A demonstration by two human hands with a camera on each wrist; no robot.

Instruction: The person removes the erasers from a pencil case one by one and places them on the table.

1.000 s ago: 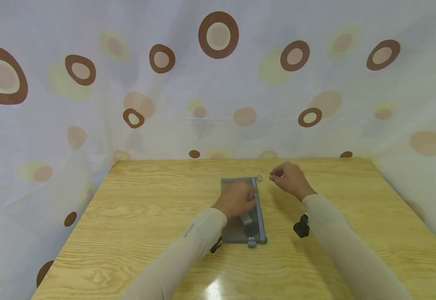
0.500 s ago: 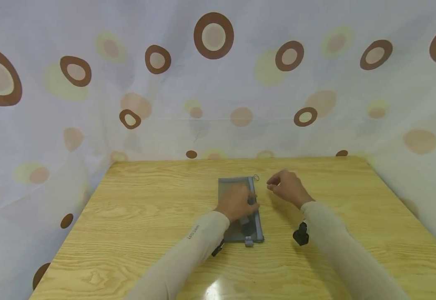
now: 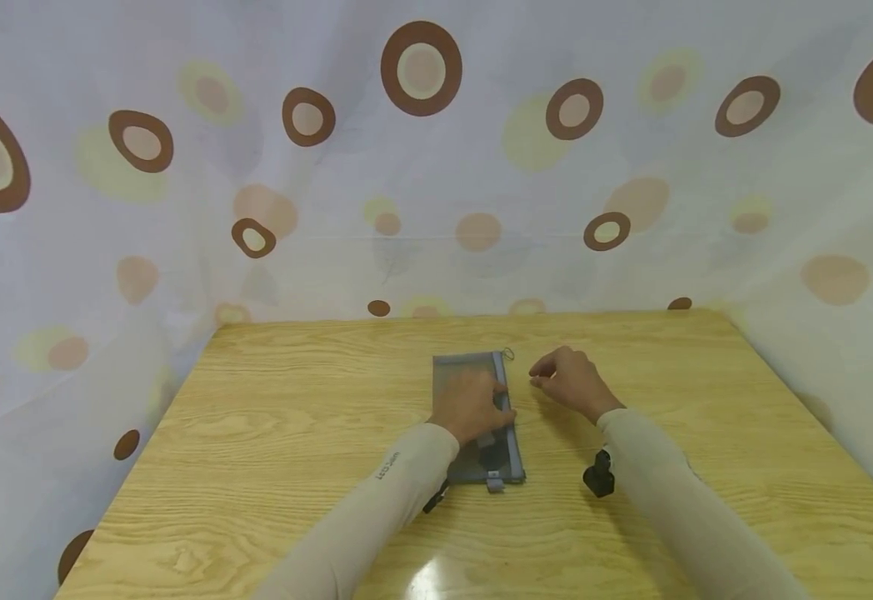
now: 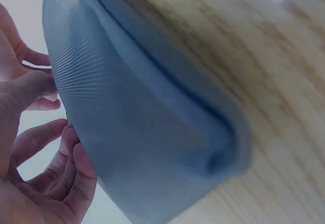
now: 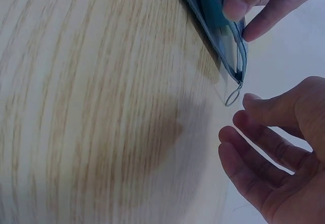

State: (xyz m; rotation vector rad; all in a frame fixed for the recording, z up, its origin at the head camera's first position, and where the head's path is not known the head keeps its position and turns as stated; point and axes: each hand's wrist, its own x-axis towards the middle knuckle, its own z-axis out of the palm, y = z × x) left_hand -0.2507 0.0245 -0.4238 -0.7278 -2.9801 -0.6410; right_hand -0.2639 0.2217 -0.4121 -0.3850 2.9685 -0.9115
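A grey-blue see-through zip pouch (image 3: 447, 467) lies on the table in the head view, its zip edge towards the right. My left hand (image 3: 468, 407) rests over its middle. At the zip edge the left thumb and a finger (image 5: 271, 21) pinch the upper rim in the right wrist view. There the mouth stands partly open, and a teal item (image 5: 210, 3) shows inside; its kind is unclear. My right hand (image 3: 573, 382) hovers right of the pouch, fingers loosely bent and holding nothing. A small cord loop (image 5: 232, 96) at the pouch's far corner is just beyond its fingertips.
The wooden table (image 3: 286, 433) extends around the pouch. Behind it and at both sides hangs a white curtain (image 3: 331, 183) with brown and yellow circles. A fabric tab (image 3: 495, 485) sticks out at the pouch's near end.
My right hand has come slightly nearer along the pouch's right side. The left hand has shifted a little nearer too, staying at the zip edge. The head view has drifted slightly.
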